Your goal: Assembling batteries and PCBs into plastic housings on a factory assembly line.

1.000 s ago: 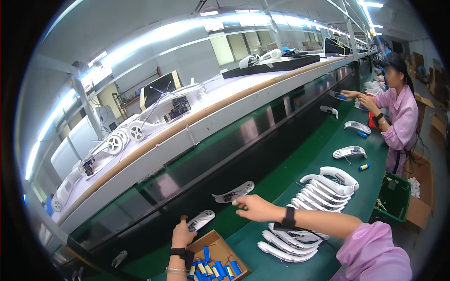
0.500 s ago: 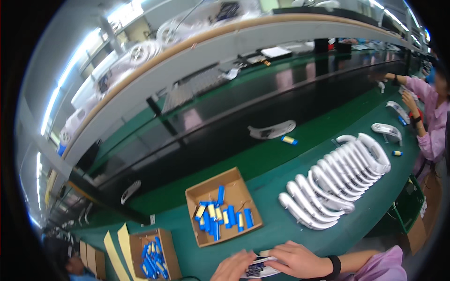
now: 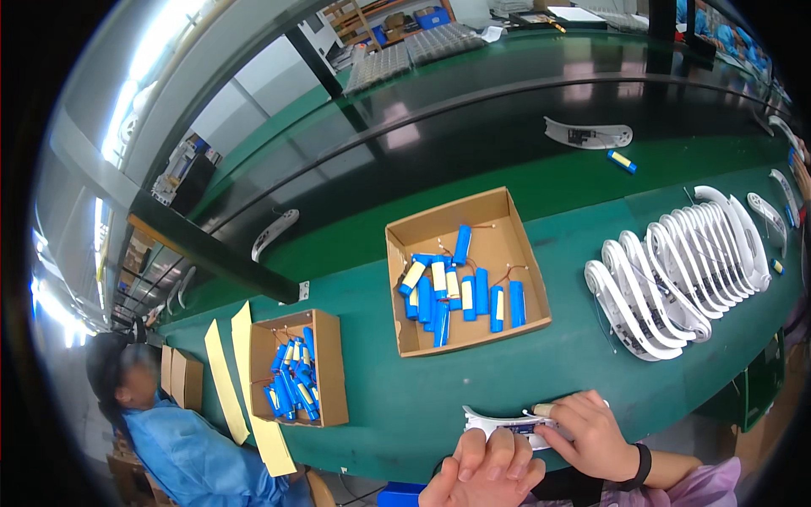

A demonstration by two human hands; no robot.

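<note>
A white curved plastic shell [image 3: 488,422] with dark circuitry inside lies at the near edge of the green bench, partly covered by my hands. My right hand [image 3: 594,439] is closed on the shell's right part, thumb on its near side. Under its fingers shows a small tan-yellow piece [image 3: 542,410], too covered to name. My left hand [image 3: 486,470] is just in front of the shell, fingers bent and together; what they hold, if anything, is hidden. Beyond the hands, an open cardboard box [image 3: 530,253] contains several blue battery packs [image 3: 481,291] with wires.
A row of similar white shells [image 3: 642,296] stands at right. A smaller cardboard box [image 3: 332,372] of batteries and yellow strips [image 3: 224,380] are at left, beside a person in blue [image 3: 194,448]. A shell [image 3: 589,133] and battery [image 3: 622,161] lie on the far strip.
My view has tilted down and swung left, so the bench sits higher in the picture. My left hand has drawn back from the shell's left part, which now shows.
</note>
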